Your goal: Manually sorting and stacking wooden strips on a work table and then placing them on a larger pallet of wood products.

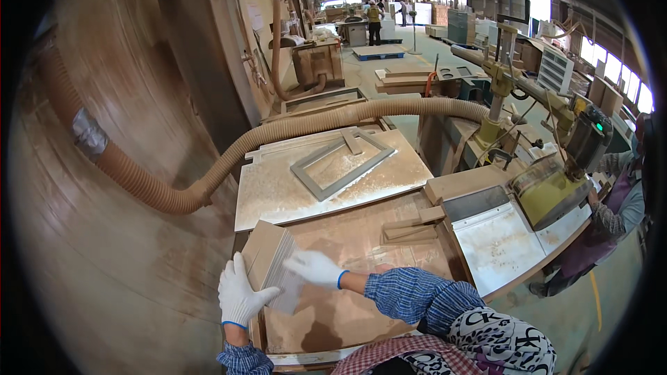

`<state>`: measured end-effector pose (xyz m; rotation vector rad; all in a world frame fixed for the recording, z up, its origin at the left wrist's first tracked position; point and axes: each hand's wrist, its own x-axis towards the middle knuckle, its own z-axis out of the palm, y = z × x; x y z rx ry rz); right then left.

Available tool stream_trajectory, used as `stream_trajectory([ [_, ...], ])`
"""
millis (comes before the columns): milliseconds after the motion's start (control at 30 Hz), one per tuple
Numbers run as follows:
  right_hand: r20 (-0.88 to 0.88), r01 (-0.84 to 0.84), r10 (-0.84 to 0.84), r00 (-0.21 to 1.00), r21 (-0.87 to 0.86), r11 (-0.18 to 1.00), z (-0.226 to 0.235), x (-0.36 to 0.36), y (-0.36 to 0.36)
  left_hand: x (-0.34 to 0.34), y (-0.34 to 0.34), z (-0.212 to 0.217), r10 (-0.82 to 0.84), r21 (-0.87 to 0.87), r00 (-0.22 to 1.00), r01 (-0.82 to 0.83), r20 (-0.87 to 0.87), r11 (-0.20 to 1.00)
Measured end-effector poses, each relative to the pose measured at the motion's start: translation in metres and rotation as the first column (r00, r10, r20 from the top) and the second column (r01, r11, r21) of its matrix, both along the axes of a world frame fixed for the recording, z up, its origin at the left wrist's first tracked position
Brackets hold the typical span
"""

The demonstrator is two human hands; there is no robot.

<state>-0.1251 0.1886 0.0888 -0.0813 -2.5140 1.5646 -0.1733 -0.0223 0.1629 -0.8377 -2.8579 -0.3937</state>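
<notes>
A stack of thin brown boards (262,253) with layered edges stands on the left of the wooden worktable. My left hand (238,294), in a white glove with a blue cuff, grips the stack's near left side, the thumb apart from the fingers and across its near end. My right hand (316,268), gloved alike, is at the stack's right edges with its fingers pointing left. Motion smears those fingers, so whether they grip a board is unclear. A few narrow strips (410,233) lie farther right on the table.
Behind lies a dusty white panel (267,198) with a grey frame (326,184) on it. A ribbed hose (306,123) arches across the back. To the right stands a green-yellow machine (549,191), where a co-worker's hand (593,198) shows. A brown wall (139,264) borders the left.
</notes>
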Motion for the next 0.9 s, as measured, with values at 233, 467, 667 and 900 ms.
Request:
stream_trajectory([
  [233, 0.094, -0.435, 0.431, 0.897, 0.347, 0.831, 0.001, -0.014, -0.01, -0.002, 0.004, 0.0, 0.089, -0.05, 0.993, -0.086, 0.083, 0.995],
  [467, 0.153, -0.529, 0.553, 0.819, 0.573, 0.626, 0.028, -0.048, -0.004, -0.001, 0.005, 0.003, 0.117, -0.034, 0.982, -0.113, 0.148, 0.993],
  [667, 0.301, -0.639, 0.591, 0.748, 0.566, 0.521, 0.046, -0.061, -0.003, -0.007, 0.006, -0.003, 0.074, -0.02, 0.991, -0.072, 0.114, 0.997],
  [900, 0.176, -0.59, 0.586, 0.791, 0.477, 0.652, 0.009, -0.007, 0.012, 0.001, -0.002, -0.003, 0.081, 0.023, 0.993, -0.083, 0.09, 0.996],
])
